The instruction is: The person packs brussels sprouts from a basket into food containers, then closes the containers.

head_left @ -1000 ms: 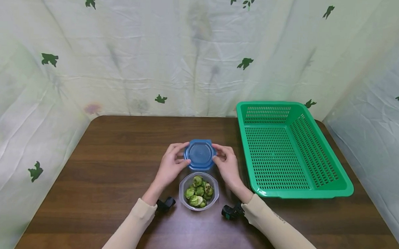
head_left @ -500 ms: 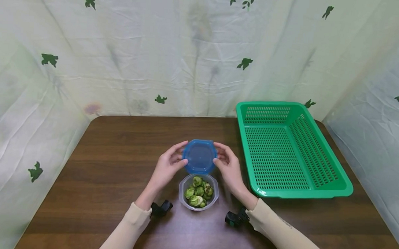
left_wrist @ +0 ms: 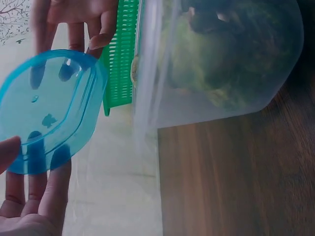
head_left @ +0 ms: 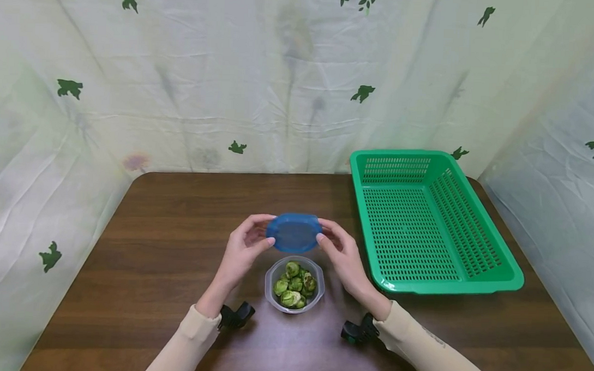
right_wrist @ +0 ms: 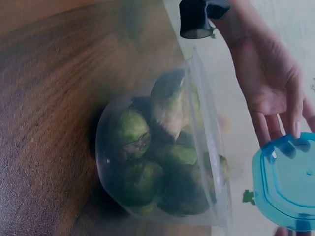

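Note:
A translucent blue lid is held up between both hands, just behind and above a clear plastic container. My left hand pinches its left edge, thumb on the near face and fingers behind, visible through the plastic in the left wrist view. On the opposite edge, my right hand grips it the same way. The lid is tilted, apart from the container. Several Brussels sprouts fill the uncovered container, which stands on the table; the right wrist view shows the sprouts through its wall.
A large green plastic basket with slotted walls stands on the right of the brown wooden table. Pale curtains with leaf prints hang behind and at both sides. Black cameras sit on both wrists.
Both hands have raised the lid off the table area behind the container and tipped it, so it looks narrower now. The container of Brussels sprouts and the basket have stayed put.

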A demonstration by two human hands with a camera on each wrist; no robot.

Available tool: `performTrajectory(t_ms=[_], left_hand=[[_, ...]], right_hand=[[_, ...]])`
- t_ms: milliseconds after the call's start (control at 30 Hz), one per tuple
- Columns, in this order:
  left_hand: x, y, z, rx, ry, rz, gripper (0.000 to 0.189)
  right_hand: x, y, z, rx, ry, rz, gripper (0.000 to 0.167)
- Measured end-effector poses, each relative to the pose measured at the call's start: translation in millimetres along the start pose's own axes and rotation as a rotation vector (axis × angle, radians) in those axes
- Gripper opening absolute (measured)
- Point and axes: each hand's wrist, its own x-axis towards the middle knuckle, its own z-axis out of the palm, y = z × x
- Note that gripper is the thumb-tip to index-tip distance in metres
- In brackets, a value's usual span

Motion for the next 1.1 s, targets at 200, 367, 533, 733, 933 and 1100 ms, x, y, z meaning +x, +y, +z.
performTrajectory(t_ms=[200, 367, 533, 733, 933, 1100], left_hand=[[-1.0, 0.1, 0.1, -0.022, 0.018, 0.099, 0.025], [-1.1, -0.3, 0.4, -0.04, -0.043, 0.22, 0.024], [-1.3, -1.0, 0.8, -0.04, -0.115, 0.291, 0.023], [-6.0, -1.8, -0.4, 0.02, -0.135, 0.267, 0.025], [-11.8, 8.7, -3.1, 0.085, -0.207, 0.137, 0.034], [-15.8, 17.1, -4.9, 0.092, -0.311, 0.064, 0.062]], right_hand=[[0.9, -4, -1, 0.054, -0.105, 0.051, 0.036], [1.6, -7, -4, 0.148, -0.171, 0.107, 0.043], [1.0, -10, -8, 0.141, -0.143, 0.16, 0.036], [-0.5, -11, -10, 0.081, -0.139, 0.167, 0.034], [-2.8, -12, -12, 0.076, -0.138, 0.17, 0.039], [-3.6, -12, -12, 0.093, -0.116, 0.165, 0.041]])
